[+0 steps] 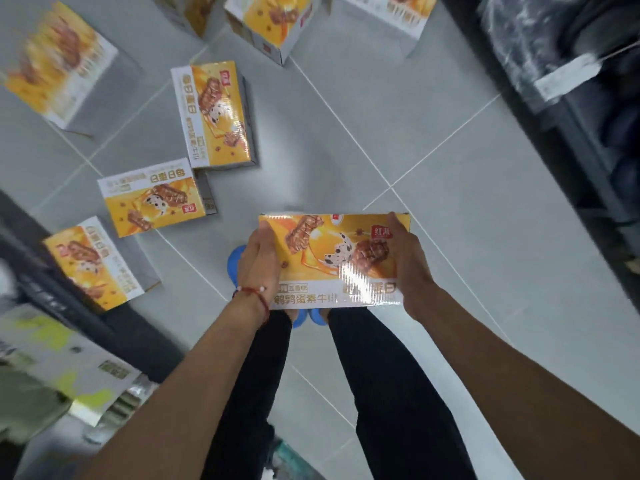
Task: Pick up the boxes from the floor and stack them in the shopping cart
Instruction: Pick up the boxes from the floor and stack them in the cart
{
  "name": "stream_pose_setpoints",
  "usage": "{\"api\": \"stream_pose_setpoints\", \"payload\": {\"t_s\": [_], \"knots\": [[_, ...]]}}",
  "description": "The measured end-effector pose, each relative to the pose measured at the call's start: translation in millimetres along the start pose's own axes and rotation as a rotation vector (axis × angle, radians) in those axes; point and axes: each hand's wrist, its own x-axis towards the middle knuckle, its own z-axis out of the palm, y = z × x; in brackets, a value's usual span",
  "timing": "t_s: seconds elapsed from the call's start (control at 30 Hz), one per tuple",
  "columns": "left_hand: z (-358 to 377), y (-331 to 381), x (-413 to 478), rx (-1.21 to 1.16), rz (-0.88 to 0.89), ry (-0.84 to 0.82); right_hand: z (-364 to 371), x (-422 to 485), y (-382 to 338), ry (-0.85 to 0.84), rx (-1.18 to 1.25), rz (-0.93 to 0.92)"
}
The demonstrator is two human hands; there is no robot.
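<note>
**Both hands hold one yellow box above the tiled floor**

The person stands looking straight down. The yellow box (332, 261) is off the floor, held level in front of the legs with its printed face up, the left hand (259, 268) at its left end and the right hand (410, 268) at its right end. The left fingers (265, 237) lie pressed together along the left edge. The right thumb (396, 225) rests on the printed face; the other right fingers are hidden behind the box, so I cannot tell how they lie. A red bracelet (258, 297) circles the left wrist.

More boxes of the same print lie on the grey tiled floor (450, 237), to the left and ahead: a near box (93, 265), a middle box (152, 197) and a far box (214, 112), the last two touching at a corner. Further boxes (273, 19) sit blurred along the top edge. Blue shoes (235, 261) show under the held box. A dark shelf (571, 98) runs along the right side.
</note>
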Motion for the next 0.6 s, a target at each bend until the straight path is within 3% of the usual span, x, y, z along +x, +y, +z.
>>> {"api": "stream_pose_setpoints", "payload": {"t_s": [0.27, 0.6], "knots": [[-54.0, 106.0, -204.2, -0.070, 0.169, 0.002, -44.2, -170.4, -51.5, 0.083, 0.132, -0.033], [-98.5, 161.1, -347.2, -0.058, 0.234, -0.143, -80.9, -321.8, -81.8, 0.063, 0.275, -0.145]]}}
